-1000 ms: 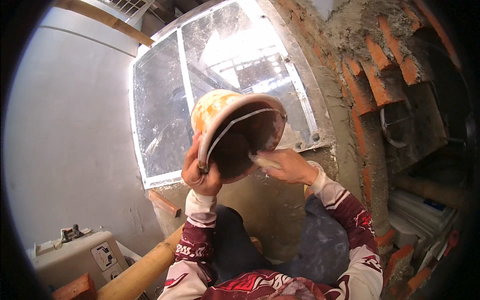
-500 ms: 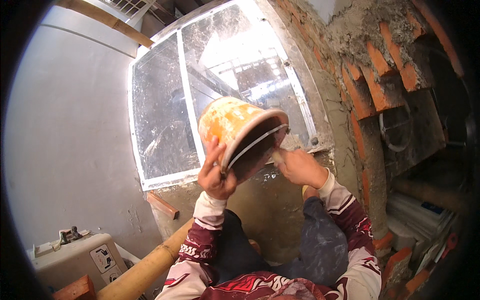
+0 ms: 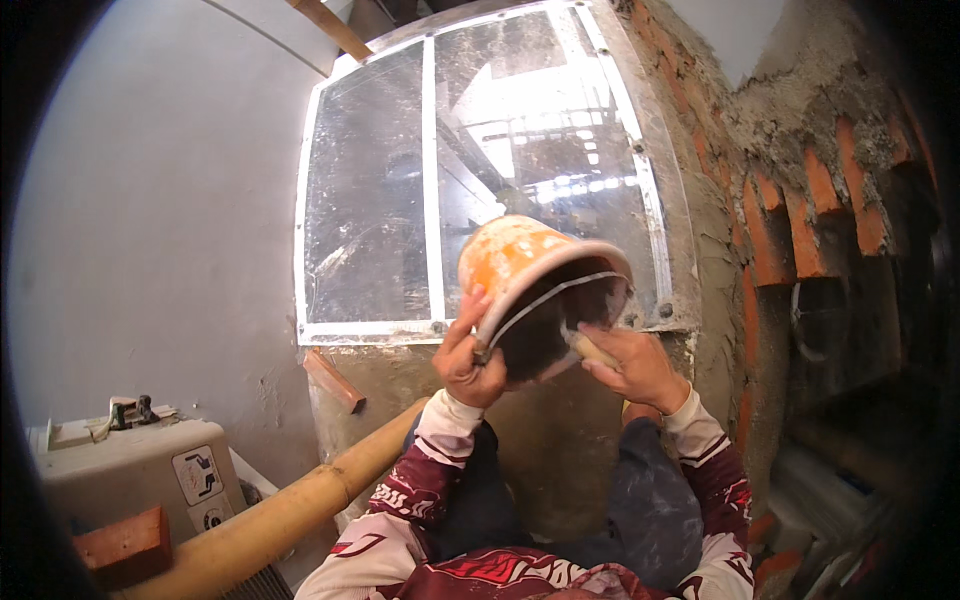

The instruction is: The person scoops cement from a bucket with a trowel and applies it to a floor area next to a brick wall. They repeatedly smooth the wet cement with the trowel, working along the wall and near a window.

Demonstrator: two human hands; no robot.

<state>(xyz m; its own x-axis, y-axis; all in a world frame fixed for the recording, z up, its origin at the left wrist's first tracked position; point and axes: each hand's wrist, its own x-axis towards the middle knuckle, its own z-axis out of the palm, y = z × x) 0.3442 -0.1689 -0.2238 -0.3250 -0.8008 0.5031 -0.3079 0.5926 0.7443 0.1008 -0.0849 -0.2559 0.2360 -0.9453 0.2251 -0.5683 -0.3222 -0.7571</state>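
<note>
An orange bucket, smeared with pale mortar, is held up in front of me, tipped on its side with its mouth facing down and to the right. My left hand grips its rim on the left, fingers on the outer wall. A pale wire handle lies across the mouth. My right hand is closed round the wooden handle of a trowel at the bucket's mouth. The trowel's blade is inside the dark bucket and mostly hidden.
Behind the bucket stands a white-framed window. On the right, rough brickwork juts out. A bamboo pole slants past my left arm, near a beige machine and a loose brick. A brick piece sits under the window.
The bucket and both hands now appear farther right and slightly lower as the view has shifted. The right hand has turned, showing more of the wooden handle at the bucket's mouth.
</note>
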